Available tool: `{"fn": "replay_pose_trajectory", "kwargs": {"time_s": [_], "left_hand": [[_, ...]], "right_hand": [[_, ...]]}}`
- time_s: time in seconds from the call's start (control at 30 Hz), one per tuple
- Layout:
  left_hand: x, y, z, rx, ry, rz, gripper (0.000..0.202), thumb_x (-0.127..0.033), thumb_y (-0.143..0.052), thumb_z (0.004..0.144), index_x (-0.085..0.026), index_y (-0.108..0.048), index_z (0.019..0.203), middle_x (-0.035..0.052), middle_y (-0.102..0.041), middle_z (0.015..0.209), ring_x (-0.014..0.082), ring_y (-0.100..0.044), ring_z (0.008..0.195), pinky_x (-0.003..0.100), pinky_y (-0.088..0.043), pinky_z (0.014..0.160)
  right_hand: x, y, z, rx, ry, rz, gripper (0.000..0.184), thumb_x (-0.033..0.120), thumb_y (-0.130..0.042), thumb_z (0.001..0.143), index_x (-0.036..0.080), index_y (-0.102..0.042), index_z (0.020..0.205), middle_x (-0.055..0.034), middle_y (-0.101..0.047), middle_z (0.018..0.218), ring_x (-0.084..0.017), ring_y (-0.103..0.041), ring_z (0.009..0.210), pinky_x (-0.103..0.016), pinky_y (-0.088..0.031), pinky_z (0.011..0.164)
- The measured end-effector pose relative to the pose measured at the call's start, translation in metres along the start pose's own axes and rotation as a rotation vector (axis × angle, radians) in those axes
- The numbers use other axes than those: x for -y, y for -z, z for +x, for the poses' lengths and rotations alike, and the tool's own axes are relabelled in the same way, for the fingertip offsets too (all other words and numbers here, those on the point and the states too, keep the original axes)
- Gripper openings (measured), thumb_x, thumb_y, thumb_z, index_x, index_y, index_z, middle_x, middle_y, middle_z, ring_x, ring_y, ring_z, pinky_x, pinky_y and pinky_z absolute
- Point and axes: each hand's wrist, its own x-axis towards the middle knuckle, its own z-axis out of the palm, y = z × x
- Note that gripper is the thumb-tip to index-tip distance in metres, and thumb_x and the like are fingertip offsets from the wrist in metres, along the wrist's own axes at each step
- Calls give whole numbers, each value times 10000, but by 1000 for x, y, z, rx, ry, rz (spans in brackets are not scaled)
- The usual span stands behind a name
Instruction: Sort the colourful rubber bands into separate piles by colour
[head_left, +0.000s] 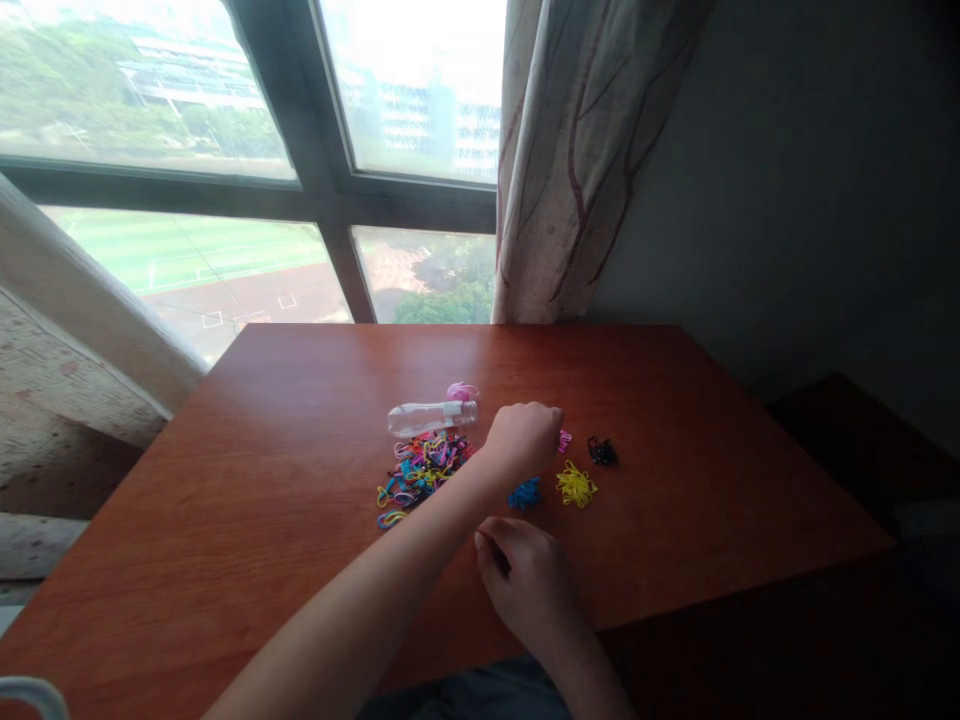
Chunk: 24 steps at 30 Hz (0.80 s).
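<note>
My left hand (523, 438) reaches across to the right, its fingers curled closed beside a small pink bunch of rubber bands (565, 440). What it holds, if anything, is hidden. Nearer to me, my right hand (529, 572) is closed with thumb and forefinger together; anything in the pinch is too small to tell. Under and left of my left forearm lies a mixed heap of colourful rubber bands (424, 465). Single-colour piles sit to the right: blue bands (523, 492), yellow bands (576, 485) and black bands (602, 451).
Behind the mixed heap a clear plastic bottle (431, 417) lies on its side, with a pink looped item (463, 391) by its neck end. The brown wooden table (300, 420) meets a window and curtain (577, 160). A white curved object (34, 690) shows at bottom left.
</note>
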Motion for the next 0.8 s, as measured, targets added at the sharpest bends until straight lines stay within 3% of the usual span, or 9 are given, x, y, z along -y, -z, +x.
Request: {"fn": "replay_pose_trajectory", "kwargs": {"time_s": [0.2, 0.37, 0.6, 0.8], "left_hand": [[1, -10, 11, -3, 0, 11, 201, -244, -539, 859, -195, -712, 951, 118, -743, 867, 279, -719, 808, 335, -521, 676], [10, 1, -9, -78, 6, -22, 185, -270, -535, 878, -220, -693, 961, 76, -743, 889, 243, -709, 805, 295, -489, 654], [43, 21, -87, -189, 66, -103, 197, -233, -472, 925, -218, -668, 927, 30, -726, 860, 169, -673, 760, 245, -447, 639], [72, -4, -165, -353, 138, -345, 144, -245, -528, 914, -222, -667, 943, -11, -692, 752, 116, -610, 611, 207, -445, 587]], "right_hand": [[-2, -1, -2, -14, 12, 12, 182, 174, -467, 917, 216, -626, 839, -10, -665, 765, -166, -628, 721, -240, -352, 644], [0, -1, -1, -5, 0, 26, 201, 182, -454, 930, 221, -642, 871, -15, -689, 802, -166, -643, 758, -238, -385, 688], [1, 0, -1, -6, -3, 30, 199, 174, -464, 918, 230, -655, 920, -13, -705, 849, -169, -649, 785, -245, -401, 716], [5, -3, 1, 40, 1, -45, 162, 170, -505, 919, 245, -640, 967, 6, -693, 836, -169, -630, 755, -255, -378, 693]]}}
